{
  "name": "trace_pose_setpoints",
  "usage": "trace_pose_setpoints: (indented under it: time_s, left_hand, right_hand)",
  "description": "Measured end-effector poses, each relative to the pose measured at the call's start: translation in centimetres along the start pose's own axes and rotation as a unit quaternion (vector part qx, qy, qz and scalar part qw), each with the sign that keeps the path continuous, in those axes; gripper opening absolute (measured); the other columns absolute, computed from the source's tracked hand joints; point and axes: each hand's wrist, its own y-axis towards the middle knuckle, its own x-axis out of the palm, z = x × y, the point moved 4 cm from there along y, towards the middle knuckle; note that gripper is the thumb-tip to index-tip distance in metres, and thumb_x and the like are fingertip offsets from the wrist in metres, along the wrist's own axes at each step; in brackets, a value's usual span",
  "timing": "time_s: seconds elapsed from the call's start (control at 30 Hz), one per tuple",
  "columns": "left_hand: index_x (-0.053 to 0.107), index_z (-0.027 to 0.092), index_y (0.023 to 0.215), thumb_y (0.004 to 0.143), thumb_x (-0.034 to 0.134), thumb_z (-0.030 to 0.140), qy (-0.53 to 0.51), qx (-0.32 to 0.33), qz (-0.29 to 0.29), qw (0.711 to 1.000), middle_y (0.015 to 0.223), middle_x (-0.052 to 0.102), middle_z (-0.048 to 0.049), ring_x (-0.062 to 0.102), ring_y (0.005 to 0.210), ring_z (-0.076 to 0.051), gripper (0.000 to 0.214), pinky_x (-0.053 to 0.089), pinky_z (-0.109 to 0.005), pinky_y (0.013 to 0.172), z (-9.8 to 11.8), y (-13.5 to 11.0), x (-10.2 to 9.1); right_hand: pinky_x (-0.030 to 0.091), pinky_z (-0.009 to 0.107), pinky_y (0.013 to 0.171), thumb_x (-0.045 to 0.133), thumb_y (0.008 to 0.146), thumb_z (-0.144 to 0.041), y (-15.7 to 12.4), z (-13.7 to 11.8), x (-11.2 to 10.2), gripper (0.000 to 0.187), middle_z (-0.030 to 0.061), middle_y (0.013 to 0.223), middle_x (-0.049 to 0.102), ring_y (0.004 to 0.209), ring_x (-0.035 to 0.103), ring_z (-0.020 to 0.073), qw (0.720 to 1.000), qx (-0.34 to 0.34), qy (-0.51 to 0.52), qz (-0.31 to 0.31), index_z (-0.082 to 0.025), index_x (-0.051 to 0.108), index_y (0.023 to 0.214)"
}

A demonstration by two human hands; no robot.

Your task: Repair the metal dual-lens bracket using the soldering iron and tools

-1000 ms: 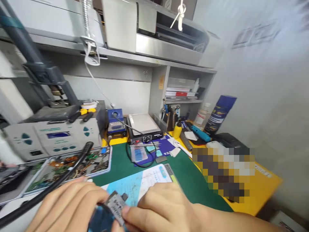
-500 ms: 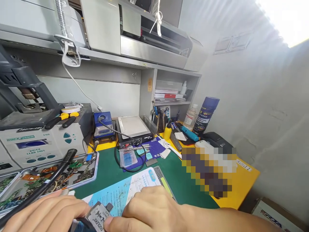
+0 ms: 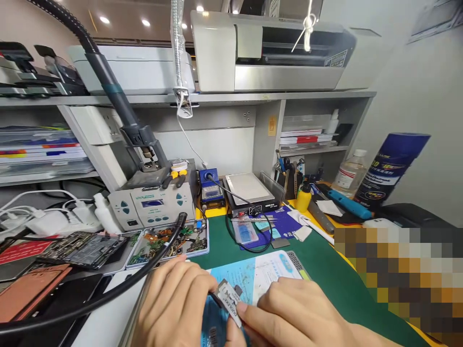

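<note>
Both my hands meet at the bottom middle of the view over a blue and white printed sheet on the green mat. My left hand curls its fingers round a small blue object, with a thin dark lead running to its fingertips. My right hand pinches a small grey labelled part between thumb and forefinger, held against the blue object. What lies under my palms is hidden.
A tray of circuit boards and a black hose lie left of my hands. A grey rework station, a blue unit and a hot plate stand behind. A blue spray can, bottle and tools sit right.
The view has swung left and up, bringing the left shelves and phones into sight. My hands stay together on the grey part, sitting more to the right in the picture.
</note>
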Motion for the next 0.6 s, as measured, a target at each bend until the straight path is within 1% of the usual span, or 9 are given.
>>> trace_pose_setpoints:
  time_s: [0.2, 0.43, 0.6]
  left_hand:
    - [0.056, 0.019, 0.085, 0.072, 0.061, 0.014, 0.007, 0.002, -0.016, 1.0, 0.077, 0.059, -0.0025, 0.056, 0.079, -0.022, 0.015, 0.047, -0.048, 0.089, -0.32, -0.15, 0.05]
    - [0.056, 0.019, 0.084, 0.07, 0.063, 0.014, 0.01, 0.003, -0.019, 1.0, 0.076, 0.058, -0.0022, 0.055, 0.078, -0.022, 0.017, 0.047, -0.048, 0.088, -0.25, -0.12, -0.2]
    - [0.055, 0.019, 0.085, 0.069, 0.063, 0.014, 0.011, 0.006, -0.019, 1.0, 0.075, 0.057, -0.0016, 0.055, 0.076, -0.022, 0.018, 0.047, -0.048, 0.088, -0.22, -0.16, -0.14]
  right_hand:
    - [0.037, 0.026, 0.044, 0.062, 0.089, -0.016, 0.4, -0.1, -0.19, 0.013, 0.0006, 0.056, 0.059, 0.047, 0.051, 0.0127, 1.0, 0.01, 0.005, -0.008, -0.01, 0.067, 0.1]
    - [0.034, 0.028, 0.044, 0.059, 0.092, -0.014, 0.07, -0.24, -0.25, 0.012, 0.0014, 0.056, 0.058, 0.048, 0.05, 0.0138, 0.999, 0.024, 0.019, -0.007, -0.009, 0.069, 0.097]
    - [0.033, 0.028, 0.044, 0.057, 0.093, -0.015, 0.31, -0.12, -0.17, 0.015, 0.0019, 0.056, 0.058, 0.048, 0.049, 0.0143, 1.0, 0.016, 0.018, -0.009, -0.008, 0.07, 0.096]
